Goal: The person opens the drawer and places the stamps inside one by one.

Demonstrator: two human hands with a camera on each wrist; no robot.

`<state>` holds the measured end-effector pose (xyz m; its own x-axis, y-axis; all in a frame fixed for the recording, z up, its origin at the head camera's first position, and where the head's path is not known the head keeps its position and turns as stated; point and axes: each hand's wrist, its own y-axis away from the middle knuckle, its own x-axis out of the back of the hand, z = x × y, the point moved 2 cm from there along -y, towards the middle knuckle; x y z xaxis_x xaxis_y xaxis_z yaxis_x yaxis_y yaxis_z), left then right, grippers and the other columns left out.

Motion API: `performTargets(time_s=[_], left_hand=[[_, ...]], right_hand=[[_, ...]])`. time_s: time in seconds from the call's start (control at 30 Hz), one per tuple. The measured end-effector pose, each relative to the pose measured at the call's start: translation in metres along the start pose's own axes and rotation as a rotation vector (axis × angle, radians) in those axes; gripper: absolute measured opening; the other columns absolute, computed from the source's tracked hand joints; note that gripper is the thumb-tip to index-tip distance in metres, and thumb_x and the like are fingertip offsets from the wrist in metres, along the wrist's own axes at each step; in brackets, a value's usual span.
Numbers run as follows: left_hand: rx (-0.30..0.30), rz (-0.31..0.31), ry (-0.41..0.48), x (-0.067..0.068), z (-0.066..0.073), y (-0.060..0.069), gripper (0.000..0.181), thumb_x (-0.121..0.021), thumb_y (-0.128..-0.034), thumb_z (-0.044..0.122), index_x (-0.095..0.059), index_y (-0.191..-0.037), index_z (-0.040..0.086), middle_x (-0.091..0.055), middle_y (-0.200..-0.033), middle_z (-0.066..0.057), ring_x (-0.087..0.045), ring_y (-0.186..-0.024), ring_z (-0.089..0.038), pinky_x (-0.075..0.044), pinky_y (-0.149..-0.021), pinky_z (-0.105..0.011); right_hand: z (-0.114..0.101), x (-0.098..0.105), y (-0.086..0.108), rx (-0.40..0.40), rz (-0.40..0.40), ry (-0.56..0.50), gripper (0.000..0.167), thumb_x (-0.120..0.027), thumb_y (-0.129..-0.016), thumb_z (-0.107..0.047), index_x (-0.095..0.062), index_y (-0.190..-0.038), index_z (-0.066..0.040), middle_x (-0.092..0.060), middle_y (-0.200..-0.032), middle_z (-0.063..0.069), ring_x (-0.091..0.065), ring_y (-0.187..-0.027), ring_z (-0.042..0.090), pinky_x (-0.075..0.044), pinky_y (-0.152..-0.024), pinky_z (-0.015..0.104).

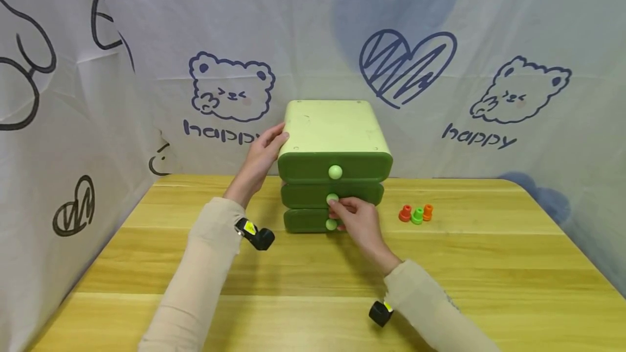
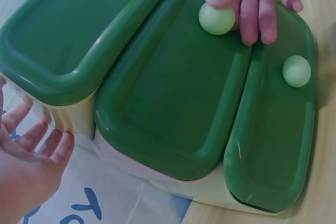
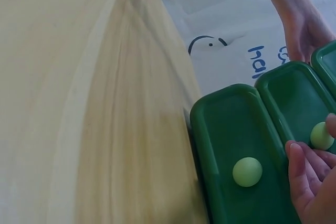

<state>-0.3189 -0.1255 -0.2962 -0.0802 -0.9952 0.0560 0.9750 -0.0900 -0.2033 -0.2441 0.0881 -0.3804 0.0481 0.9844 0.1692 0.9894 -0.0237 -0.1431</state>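
A small drawer cabinet with a pale yellow-green top (image 1: 335,126) and three dark green drawer fronts stands on the table. Each front carries a round light green knob. My right hand (image 1: 359,221) is at the middle drawer (image 2: 173,77), its thumb on one side of the middle knob (image 2: 217,19) and its fingers on the other, pinching it. The bottom knob (image 3: 247,172) lies just below those fingers. Against the cabinet's left side rests my left hand (image 1: 259,159), fingers extended along the wall near the top drawer (image 2: 63,40). Part of that hand is cut off in the left wrist view.
Right of the cabinet, three small pegs stand close together: red (image 1: 405,213), green (image 1: 417,215) and orange (image 1: 427,212). The wooden table (image 1: 489,265) reaches back to a white cloth (image 1: 313,42) with drawings, which hangs behind and at the left.
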Motion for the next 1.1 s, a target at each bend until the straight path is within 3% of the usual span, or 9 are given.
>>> performTargets(time_s=[0.23,0.43,0.77,1.1], left_hand=[[0.002,-0.008,-0.006,-0.001,0.001,-0.001,0.052,-0.051,-0.1009,0.03,-0.039,-0.148,0.012,-0.04,-0.149,-0.008,-0.04,-0.132,-0.02,-0.036,-0.108,-0.036],[0.006,-0.004,-0.001,0.0,0.001,-0.002,0.052,-0.052,-0.1008,0.029,-0.039,-0.148,0.012,-0.041,-0.148,-0.009,-0.042,-0.13,-0.021,-0.037,-0.107,-0.035],[0.017,-0.005,-0.009,0.0,-0.001,-0.001,0.052,-0.051,-0.1012,0.03,-0.038,-0.149,0.012,-0.039,-0.149,-0.008,-0.04,-0.132,-0.021,-0.036,-0.108,-0.035],[0.007,-0.005,-0.003,0.001,0.0,0.0,0.051,-0.051,-0.1013,0.029,-0.039,-0.148,0.012,-0.04,-0.149,-0.008,-0.041,-0.131,-0.02,-0.037,-0.107,-0.035]], right_hand=[[0.007,0.01,0.006,0.055,0.027,0.087,0.02,-0.072,-0.089,-0.017,-0.069,-0.094,0.001,-0.069,-0.081,0.01,-0.067,-0.078,0.032,-0.058,-0.061,0.042],[0.022,0.015,0.01,-0.004,-0.017,0.181,0.017,-0.071,-0.089,-0.013,-0.069,-0.095,0.003,-0.068,-0.079,0.01,-0.065,-0.068,0.034,-0.056,-0.055,0.035],[0.042,0.003,0.005,-0.219,-0.128,0.077,0.03,-0.068,-0.091,-0.021,-0.073,-0.093,0.008,-0.071,-0.085,0.016,-0.069,-0.075,0.022,-0.056,-0.052,0.029],[0.043,-0.003,0.004,-0.235,-0.145,0.053,0.027,-0.069,-0.09,-0.017,-0.073,-0.089,0.01,-0.071,-0.08,0.016,-0.069,-0.071,0.02,-0.055,-0.052,0.026]])
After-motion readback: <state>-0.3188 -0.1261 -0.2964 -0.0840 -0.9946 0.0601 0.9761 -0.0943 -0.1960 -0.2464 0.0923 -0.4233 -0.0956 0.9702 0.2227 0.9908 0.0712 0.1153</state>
